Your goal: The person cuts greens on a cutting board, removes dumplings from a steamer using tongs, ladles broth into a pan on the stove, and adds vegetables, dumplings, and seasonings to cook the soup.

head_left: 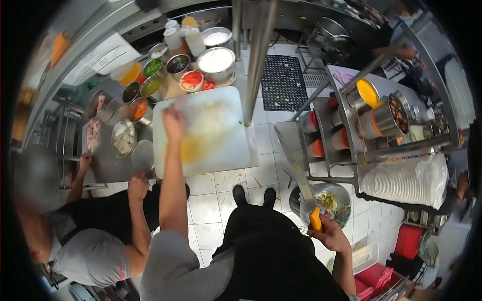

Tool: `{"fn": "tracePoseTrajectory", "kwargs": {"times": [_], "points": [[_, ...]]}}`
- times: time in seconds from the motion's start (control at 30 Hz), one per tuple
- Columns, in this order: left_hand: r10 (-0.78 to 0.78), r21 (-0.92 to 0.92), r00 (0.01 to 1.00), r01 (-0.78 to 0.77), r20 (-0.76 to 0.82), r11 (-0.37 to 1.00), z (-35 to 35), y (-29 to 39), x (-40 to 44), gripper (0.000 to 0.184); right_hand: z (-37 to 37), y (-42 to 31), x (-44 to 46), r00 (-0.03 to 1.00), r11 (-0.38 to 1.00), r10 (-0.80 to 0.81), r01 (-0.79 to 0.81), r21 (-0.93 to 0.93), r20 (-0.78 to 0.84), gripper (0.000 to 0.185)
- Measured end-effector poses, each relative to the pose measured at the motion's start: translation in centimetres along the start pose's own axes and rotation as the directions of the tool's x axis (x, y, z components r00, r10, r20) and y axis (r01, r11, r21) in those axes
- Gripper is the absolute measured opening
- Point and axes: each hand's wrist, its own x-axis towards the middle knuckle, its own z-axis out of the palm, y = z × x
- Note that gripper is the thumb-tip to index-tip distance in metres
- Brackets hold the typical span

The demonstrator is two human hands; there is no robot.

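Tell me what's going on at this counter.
The person's right hand grips a yellow-handled knife, held off to the right of the cutting board. The left hand is over the board, too blurred to tell whether it holds anything. Containers of food stand beyond the board, and a co-worker is at the left.

"What finish do we see in our right grip (329,234)?"
"A knife (297,175): smooth, shiny metal blade, smooth yellow handle that looks plastic."
"And under our left grip (174,121)?"
"A cutting board (221,123), pale plastic by its look, with a soft sheen."
"Past that grip?"
"Shiny metal on the pots (222,77). Nearer us than either grip, matt black cloth on our apron (281,246)."
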Motion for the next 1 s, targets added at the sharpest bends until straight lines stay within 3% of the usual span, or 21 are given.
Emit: {"fn": "tracePoseTrajectory", "kwargs": {"times": [0.03, 0.13, 0.2, 0.23, 0.27, 0.3, 0.33, 0.37, 0.4, 0.43, 0.47, 0.5, 0.57, 0.6, 0.67, 0.7, 0.73, 0.83, 0.87, 0.97, 1.0], "points": [[-0.114, 0.053, 0.991, 0.118, -0.076, 0.992, 2.4, -3.5, 2.3, 0.038, 0.2, 0.2, -0.4, 1.000, 0.999, 0.024, -0.024, 0.038, -0.004, 0.021], [0.091, 0.205, 0.990, -0.111, 0.103, 0.973, 5.4, -1.6, 2.3, 0.036, 0.2, 1.1, -1.5, 0.996, 0.993, 0.090, -0.089, 0.075, -0.011, 0.022], [0.256, -0.132, 0.950, -0.235, 0.177, 0.963, 11.4, 0.7, -0.9, 0.031, -0.7, 3.3, -2.0, 0.992, 0.992, 0.123, -0.122, 0.006, -0.013, 0.024], [0.349, -0.245, 0.906, -0.292, 0.240, 0.925, 10.4, 5.7, -4.0, 0.026, -0.9, 4.1, -2.7, 0.988, 0.987, 0.151, -0.153, -0.044, -0.045, 0.024], [0.305, -0.378, 0.852, -0.139, 0.425, 0.915, 8.7, 9.8, -7.0, 0.022, -1.4, 4.6, -3.3, 0.983, 0.979, 0.169, -0.176, -0.102, -0.070, 0.025], [0.379, -0.408, 0.800, -0.187, 0.464, 0.894, 8.5, 11.0, -10.4, 0.022, -2.2, 4.7, -3.0, 0.983, 0.970, 0.159, -0.172, -0.171, -0.088, 0.025], [0.616, -0.685, 0.665, -0.210, 0.423, 0.697, 6.7, 12.3, -12.4, 0.023, -2.8, 4.8, -3.1, 0.987, 0.980, 0.117, -0.133, -0.150, -0.108, 0.024], [0.392, -0.629, 0.626, 0.209, 0.675, 0.749, 5.0, 13.3, -15.4, 0.024, -3.2, 5.1, -3.5, 0.989, 0.987, 0.075, -0.092, -0.128, -0.129, 0.023], [0.184, -0.455, 0.458, 0.598, 0.870, 0.660, 3.8, 14.5, -18.7, 0.025, -3.4, 5.5, -3.5, 0.987, 0.994, 0.074, -0.085, -0.071, -0.144, 0.023], [0.025, -0.355, 0.377, 0.847, 0.926, 0.395, 2.7, 15.9, -21.2, 0.029, -3.6, 5.9, -3.4, 0.983, 0.996, 0.088, -0.092, -0.013, -0.162, 0.024], [0.093, -0.294, 0.288, 0.953, 0.953, 0.065, 0.5, 18.0, -21.5, 0.035, -3.5, 6.4, -2.8, 0.978, 1.000, 0.019, -0.022, -0.013, -0.208, 0.026], [0.199, -0.161, 0.217, 0.951, 0.956, -0.265, -1.9, 20.7, -21.6, 0.044, -3.1, 6.2, -1.9, 0.970, 0.998, 0.001, 0.014, 0.058, -0.242, 0.026], [0.460, -0.080, 0.289, 0.903, 0.840, -0.423, -3.3, 24.7, -21.0, 0.055, -1.7, 4.5, 0.4, 0.948, 0.978, -0.008, 0.074, 0.195, -0.318, 0.027], [0.569, -0.020, 0.336, 0.872, 0.750, -0.489, -3.4, 26.4, -21.2, 0.062, -1.2, 3.4, 1.5, 0.948, 0.986, -0.043, 0.091, 0.138, -0.316, 0.025], [0.586, -0.424, 0.415, 0.896, 0.696, -0.131, -2.1, 29.3, -22.1, 0.065, -0.3, 3.5, 4.4, 0.931, 0.988, -0.154, 0.135, -0.078, -0.332, 0.021], [0.603, -0.591, 0.439, 0.804, 0.666, 0.068, -1.7, 30.6, -22.4, 0.067, 0.7, 0.7, 4.6, 0.959, 0.986, -0.109, 0.138, 0.098, -0.263, 0.020], [0.465, -0.680, 0.558, 0.720, 0.687, 0.140, -2.0, 31.9, -23.2, 0.057, 0.9, 1.3, 5.2, 0.959, 0.989, -0.116, 0.134, 0.056, -0.260, 0.022], [0.379, -0.607, 0.516, 0.775, 0.768, 0.175, 1.3, 31.5, -24.4, 0.044, 1.1, 0.7, 5.4, 0.954, 0.988, -0.098, 0.060, -0.140, -0.284, 0.029], [0.299, -0.589, 0.533, 0.796, 0.791, 0.141, 2.4, 31.4, -25.0, 0.034, 1.1, 0.4, 5.2, 0.949, 0.977, -0.085, 0.020, -0.212, -0.302, 0.031], [0.278, -0.545, 0.545, 0.834, 0.791, -0.086, 0.8, 32.6, -24.1, 0.033, 0.0, 4.4, 5.6, 0.922, 0.798, -0.286, 0.077, -0.597, -0.263, 0.038], [0.253, -0.581, 0.586, 0.807, 0.770, -0.101, 1.0, 32.6, -24.1, 0.031, -0.2, 5.1, 5.2, 0.927, 0.772, -0.265, 0.039, -0.635, -0.266, 0.039]]}}
